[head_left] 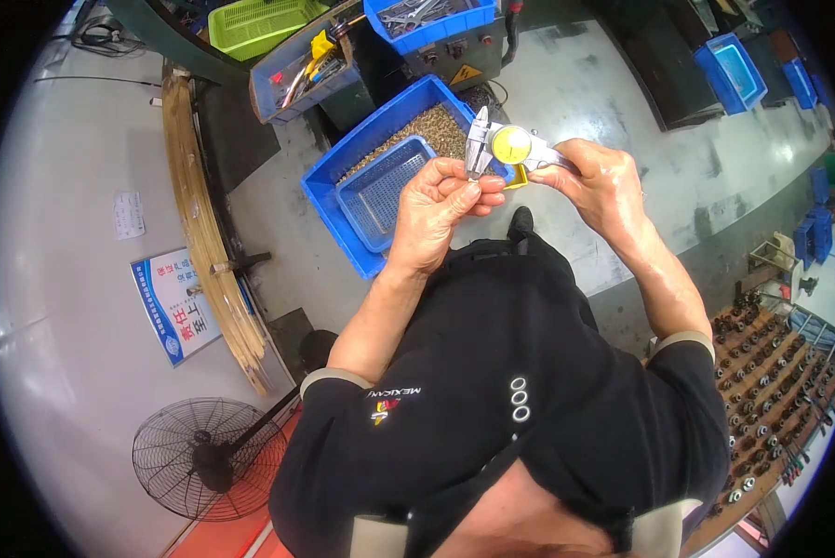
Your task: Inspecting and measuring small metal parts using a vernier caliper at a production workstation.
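My right hand (608, 184) is wrapped round the beam of a dial caliper (512, 145) with a yellow dial face. The caliper's jaws point left, toward my left hand (428, 216). Thumb and fingertips of that hand pinch a small metal part (474, 180) right at the jaw tips. Its exact shape is too small to make out. Beneath both hands stands a large blue bin (338, 223) of small brass-coloured parts (440, 130), with a blue mesh basket (385, 193) resting inside it. Something yellow (518, 177) shows partly behind the caliper.
Beyond the bin are a tool box (306, 79) with assorted tools, a blue tray of metal tools (427, 20) and a green basket (259, 26). A black fan (213, 460) stands at lower left. A board of dark parts (771, 400) lies at right, near blue containers (732, 73).
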`<state>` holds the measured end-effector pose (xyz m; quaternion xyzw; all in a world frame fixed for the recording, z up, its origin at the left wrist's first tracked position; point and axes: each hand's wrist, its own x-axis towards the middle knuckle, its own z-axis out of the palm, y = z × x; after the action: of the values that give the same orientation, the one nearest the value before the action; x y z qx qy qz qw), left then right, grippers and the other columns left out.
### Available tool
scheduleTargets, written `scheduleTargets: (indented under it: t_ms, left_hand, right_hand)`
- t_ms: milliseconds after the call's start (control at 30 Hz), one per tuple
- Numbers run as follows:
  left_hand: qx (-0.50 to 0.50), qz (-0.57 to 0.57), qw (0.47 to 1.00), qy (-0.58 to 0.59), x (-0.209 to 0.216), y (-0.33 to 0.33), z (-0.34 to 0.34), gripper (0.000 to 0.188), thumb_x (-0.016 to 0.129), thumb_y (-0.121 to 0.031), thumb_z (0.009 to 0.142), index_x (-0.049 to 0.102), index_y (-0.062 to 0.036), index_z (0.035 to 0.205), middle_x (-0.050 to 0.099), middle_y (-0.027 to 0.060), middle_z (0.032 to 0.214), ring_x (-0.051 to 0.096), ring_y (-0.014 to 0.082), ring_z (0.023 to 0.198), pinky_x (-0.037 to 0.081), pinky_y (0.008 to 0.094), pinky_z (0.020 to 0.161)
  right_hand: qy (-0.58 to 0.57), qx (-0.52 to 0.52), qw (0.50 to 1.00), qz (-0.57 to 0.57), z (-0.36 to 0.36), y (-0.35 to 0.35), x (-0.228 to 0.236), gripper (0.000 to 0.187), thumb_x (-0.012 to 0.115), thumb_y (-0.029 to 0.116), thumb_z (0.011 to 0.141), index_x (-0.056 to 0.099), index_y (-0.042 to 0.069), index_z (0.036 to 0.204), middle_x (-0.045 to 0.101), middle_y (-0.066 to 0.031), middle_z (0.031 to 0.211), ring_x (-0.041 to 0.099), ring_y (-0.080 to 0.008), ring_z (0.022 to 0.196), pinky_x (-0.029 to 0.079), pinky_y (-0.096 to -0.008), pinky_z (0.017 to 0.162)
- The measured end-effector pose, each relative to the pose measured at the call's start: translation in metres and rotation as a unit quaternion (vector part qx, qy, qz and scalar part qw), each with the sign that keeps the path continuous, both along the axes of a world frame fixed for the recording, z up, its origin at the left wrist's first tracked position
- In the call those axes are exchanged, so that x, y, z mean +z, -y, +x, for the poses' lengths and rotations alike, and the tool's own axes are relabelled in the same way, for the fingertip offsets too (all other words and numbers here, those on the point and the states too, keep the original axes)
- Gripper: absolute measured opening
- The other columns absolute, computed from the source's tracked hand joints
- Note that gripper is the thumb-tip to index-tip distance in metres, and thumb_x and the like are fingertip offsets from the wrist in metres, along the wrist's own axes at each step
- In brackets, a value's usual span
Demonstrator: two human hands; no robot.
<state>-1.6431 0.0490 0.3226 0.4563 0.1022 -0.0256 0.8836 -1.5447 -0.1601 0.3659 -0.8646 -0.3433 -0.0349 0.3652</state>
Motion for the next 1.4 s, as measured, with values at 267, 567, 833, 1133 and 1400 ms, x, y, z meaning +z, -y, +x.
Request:
scheduleTargets:
  t_ms: [267, 567, 833, 1133, 1400]
  left_hand:
    - [0.002, -0.002, 1.000, 0.004, -0.0004, -0.0006, -0.0009, 0.017, 0.062, -0.008, 0.091, 0.053, -0.0062, 0.105, 0.069, 0.0199, 0.100, 0.069, 0.0235, 0.089, 0.055, 0.0276, 0.075]
    - [0.002, 0.002, 1.000, 0.010, -0.0012, 0.0003, -0.0015, 0.017, 0.062, -0.008, 0.091, 0.053, -0.0058, 0.106, 0.069, 0.0201, 0.100, 0.070, 0.0238, 0.089, 0.056, 0.0280, 0.075]
    - [0.000, 0.004, 1.000, 0.008, -0.0018, 0.0007, -0.0021, 0.017, 0.062, -0.008, 0.091, 0.053, -0.0057, 0.106, 0.069, 0.0203, 0.100, 0.070, 0.0238, 0.088, 0.056, 0.0280, 0.075]
    - [-0.001, 0.002, 1.000, 0.015, -0.0045, 0.0018, -0.0016, 0.017, 0.062, -0.007, 0.092, 0.053, -0.0056, 0.106, 0.069, 0.0206, 0.100, 0.070, 0.0238, 0.088, 0.056, 0.0278, 0.074]
    - [0.005, 0.001, 1.000, 0.008, -0.0016, 0.0021, -0.0020, 0.016, 0.061, -0.007, 0.092, 0.054, -0.0052, 0.106, 0.069, 0.0206, 0.100, 0.070, 0.0241, 0.088, 0.056, 0.0278, 0.074]
  right_hand:
    - [0.004, 0.000, 1.000, -0.016, 0.0005, -0.0001, 0.0009, 0.032, 0.078, 0.027, 0.074, 0.062, -0.001, 0.077, 0.055, -0.0137, 0.061, 0.052, -0.0253, 0.050, 0.041, -0.0339, 0.047]
    - [-0.007, -0.007, 1.000, -0.010, -0.0001, 0.0006, 0.0016, 0.033, 0.079, 0.031, 0.073, 0.061, 0.002, 0.073, 0.057, -0.0141, 0.062, 0.056, -0.0308, 0.053, 0.044, -0.0369, 0.049]
    - [-0.001, -0.007, 1.000, -0.015, -0.0008, 0.0023, 0.0016, 0.034, 0.078, 0.031, 0.073, 0.061, 0.002, 0.073, 0.058, -0.0146, 0.061, 0.057, -0.0309, 0.053, 0.043, -0.0367, 0.049]
    - [-0.006, -0.010, 1.000, -0.010, -0.0006, 0.0032, -0.0003, 0.034, 0.078, 0.031, 0.074, 0.061, 0.001, 0.073, 0.057, -0.0146, 0.061, 0.056, -0.0309, 0.052, 0.043, -0.0367, 0.048]
    - [-0.002, 0.003, 1.000, -0.015, 0.0009, 0.0038, -0.0010, 0.032, 0.078, 0.028, 0.074, 0.064, 0.000, 0.081, 0.059, -0.0139, 0.064, 0.057, -0.0263, 0.053, 0.044, -0.0340, 0.049]
